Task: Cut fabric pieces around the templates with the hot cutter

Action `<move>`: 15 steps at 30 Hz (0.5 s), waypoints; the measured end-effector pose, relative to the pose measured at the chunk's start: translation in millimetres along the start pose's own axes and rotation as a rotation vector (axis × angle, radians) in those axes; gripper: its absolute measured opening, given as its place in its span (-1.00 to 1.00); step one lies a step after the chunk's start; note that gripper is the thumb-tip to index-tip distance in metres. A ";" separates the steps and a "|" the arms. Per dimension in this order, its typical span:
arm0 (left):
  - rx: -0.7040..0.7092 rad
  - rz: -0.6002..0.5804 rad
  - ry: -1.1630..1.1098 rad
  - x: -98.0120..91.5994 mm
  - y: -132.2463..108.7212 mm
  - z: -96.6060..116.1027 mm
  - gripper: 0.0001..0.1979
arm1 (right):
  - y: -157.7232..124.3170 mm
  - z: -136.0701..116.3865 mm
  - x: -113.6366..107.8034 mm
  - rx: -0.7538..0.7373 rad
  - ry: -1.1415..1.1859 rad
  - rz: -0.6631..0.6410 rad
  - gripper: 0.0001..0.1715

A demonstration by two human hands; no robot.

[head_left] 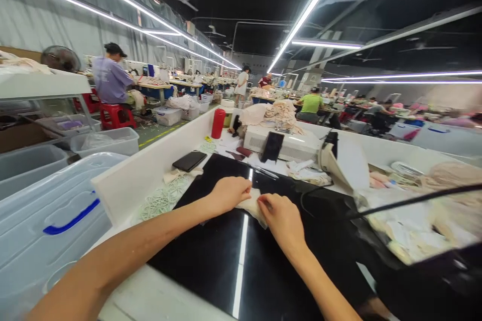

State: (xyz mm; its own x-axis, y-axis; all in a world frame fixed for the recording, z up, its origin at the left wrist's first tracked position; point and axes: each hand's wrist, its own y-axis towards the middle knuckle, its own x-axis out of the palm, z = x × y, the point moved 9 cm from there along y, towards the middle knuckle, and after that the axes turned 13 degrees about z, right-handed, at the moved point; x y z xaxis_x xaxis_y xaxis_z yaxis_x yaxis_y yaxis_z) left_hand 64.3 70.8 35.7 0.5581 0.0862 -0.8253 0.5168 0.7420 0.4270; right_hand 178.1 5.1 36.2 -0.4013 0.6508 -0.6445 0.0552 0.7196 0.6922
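L hand (231,194) & R hand (284,220) are pinching pale cloth (249,205) btwn them, each grip nearly closed, over glossy blk counter (207,266) that's reflecting a strip light (308,10); purple-shirted person (110,80) is sitting across rm.

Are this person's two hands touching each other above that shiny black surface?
Apart: the head view shows pale cloth visible in the narrow gap between the left hand and the right hand.
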 end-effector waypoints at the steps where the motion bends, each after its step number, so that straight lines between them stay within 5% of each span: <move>1: 0.028 -0.008 0.022 1.9 -1.9 1.8 -0.89 | -1.7 -5.1 -2.3 -0.011 -0.019 -0.006 -0.69; 4: 0.115 0.005 0.052 0.7 -4.9 4.2 -0.87 | -10.1 -22.9 -18.2 -0.042 -0.065 -0.006 -0.88; 9: 0.226 0.097 0.066 -14.8 -6.4 2.9 -0.79 | -56.0 -50.5 -64.6 -0.085 -0.060 -0.001 -0.90; 15: 0.393 0.177 0.141 -28.8 -26.3 30.8 -0.67 | -138.4 -12.3 -134.3 0.021 -0.169 0.126 -0.76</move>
State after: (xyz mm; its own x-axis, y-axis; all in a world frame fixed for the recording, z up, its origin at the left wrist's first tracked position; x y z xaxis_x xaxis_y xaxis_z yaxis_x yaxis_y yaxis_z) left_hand 54.6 28.3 59.7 0.5802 0.2988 -0.7577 0.6439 0.4014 0.6514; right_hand 213.2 -184.9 30.9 -0.2308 0.7663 -0.5996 0.1155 0.6335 0.7651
